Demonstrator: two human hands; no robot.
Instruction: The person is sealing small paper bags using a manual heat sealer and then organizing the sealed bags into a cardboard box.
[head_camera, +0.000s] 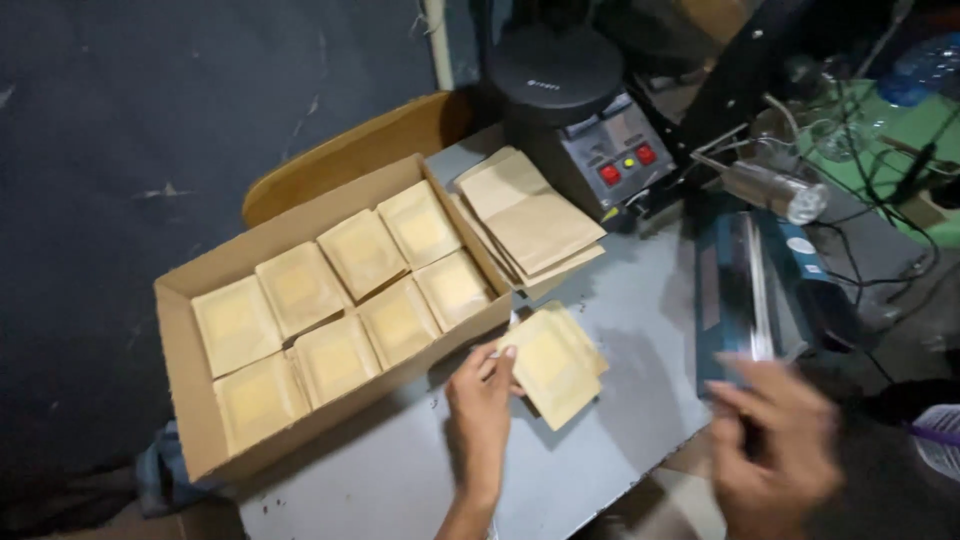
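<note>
Fingers (492, 358) of the left hand (480, 405) pinch the near corner of a filled tan pouch (551, 362), thumb on top, so the pouch stays flat on the grey table (400, 470) and can slide without being lifted. A second pouch edge shows beneath it, so the grip may sit on a small stack. At about four o'clock from that hand, the right hand (775, 440) is blurred; its fingers look loosely curled and hold nothing I can make out, though whether they are spread or closed I cannot tell. It hangs at the near end of a blue heat sealer (745, 290), close to its bar.

At ten o'clock from the held pouch lies an open cardboard box (185, 370), its pouches laid flat in two rows, overlapping slightly, which packs them tightly. Beyond, at twelve o'clock, a fanned pile of empty brown bags (530, 215) rests within easy reach. Farthest back stands a black machine (585, 110) with red buttons, beside tangled cables.
</note>
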